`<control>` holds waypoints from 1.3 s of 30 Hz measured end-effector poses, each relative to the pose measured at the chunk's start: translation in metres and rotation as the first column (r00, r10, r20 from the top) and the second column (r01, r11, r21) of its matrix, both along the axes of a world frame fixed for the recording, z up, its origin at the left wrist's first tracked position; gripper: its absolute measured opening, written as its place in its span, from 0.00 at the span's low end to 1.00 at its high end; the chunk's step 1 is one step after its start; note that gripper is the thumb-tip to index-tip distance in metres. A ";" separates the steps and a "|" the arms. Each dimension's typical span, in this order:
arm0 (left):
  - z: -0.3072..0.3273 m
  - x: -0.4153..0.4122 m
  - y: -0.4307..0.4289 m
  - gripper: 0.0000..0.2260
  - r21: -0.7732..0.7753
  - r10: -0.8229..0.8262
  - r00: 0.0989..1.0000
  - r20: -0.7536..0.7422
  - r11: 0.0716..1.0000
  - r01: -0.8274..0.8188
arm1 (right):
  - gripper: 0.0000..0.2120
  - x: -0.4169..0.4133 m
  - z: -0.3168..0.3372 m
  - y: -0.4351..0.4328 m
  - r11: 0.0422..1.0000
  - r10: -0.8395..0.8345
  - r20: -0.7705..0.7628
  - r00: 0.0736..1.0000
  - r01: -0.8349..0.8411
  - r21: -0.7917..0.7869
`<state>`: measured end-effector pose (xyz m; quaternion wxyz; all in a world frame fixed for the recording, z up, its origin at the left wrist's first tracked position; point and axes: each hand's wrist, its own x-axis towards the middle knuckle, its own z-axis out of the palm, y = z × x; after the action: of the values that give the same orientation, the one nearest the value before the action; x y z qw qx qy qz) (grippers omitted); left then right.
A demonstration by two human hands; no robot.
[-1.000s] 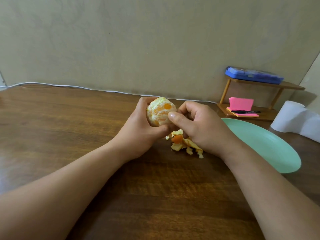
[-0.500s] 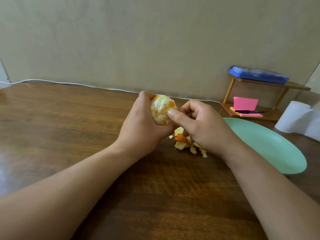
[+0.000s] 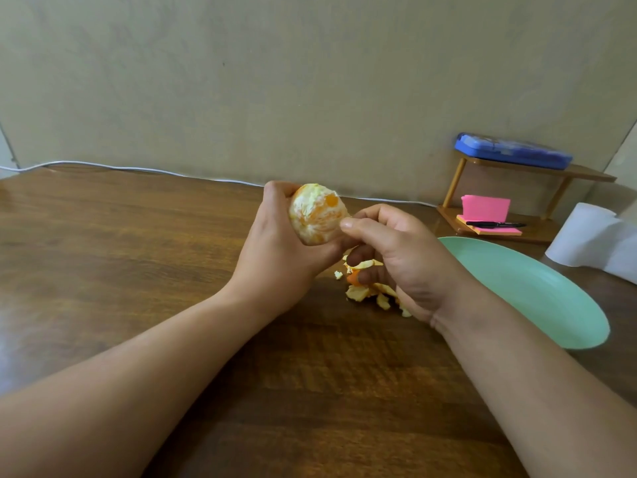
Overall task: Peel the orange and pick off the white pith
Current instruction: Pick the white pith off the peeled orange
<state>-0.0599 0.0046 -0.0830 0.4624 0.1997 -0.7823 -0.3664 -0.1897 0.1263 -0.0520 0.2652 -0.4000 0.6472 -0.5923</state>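
Gripping the peeled orange (image 3: 317, 215) in the left hand (image 3: 275, 257) above the table (image 3: 138, 253), exposing pith to the opposite side. Meeting its right edge with the right hand (image 3: 396, 257), fingers curled, thumb tip touching; pinch on pith not discernible. Piled beneath for short drops: peel scraps (image 3: 365, 291), near the green plate (image 3: 551, 305)
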 end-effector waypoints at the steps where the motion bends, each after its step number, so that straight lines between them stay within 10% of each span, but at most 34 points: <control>1: 0.000 0.000 0.001 0.34 -0.011 -0.001 1.000 -0.009 1.000 0.001 | 0.10 0.001 0.000 0.000 1.000 -0.003 0.018 1.000 0.003 -0.003; 9: 0.000 0.000 0.001 0.34 -0.046 0.009 0.999 -0.032 0.999 -0.010 | 0.02 0.003 -0.001 -0.003 0.999 0.023 0.134 0.991 -0.018 -0.038; 23: 0.002 0.002 -0.002 0.32 0.026 -0.019 0.999 0.044 1.000 0.018 | 0.04 -0.003 0.001 0.001 1.000 -0.010 -0.118 0.993 0.006 -0.027; 32: 0.006 0.004 -0.010 0.46 0.079 -0.163 0.953 0.257 0.986 0.147 | 0.08 -0.006 0.001 0.002 0.996 -0.089 -0.109 0.990 0.087 -0.018; 39: 0.005 0.005 -0.013 0.31 -0.013 -0.085 0.941 0.326 0.995 0.095 | 0.11 -0.007 0.006 0.007 0.996 -0.077 -0.277 0.958 0.086 0.020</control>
<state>-0.0548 -0.0083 -0.0775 0.3126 0.2147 -0.8614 -0.3378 -0.1968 0.1331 -0.0460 0.1543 -0.4475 0.7031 -0.5307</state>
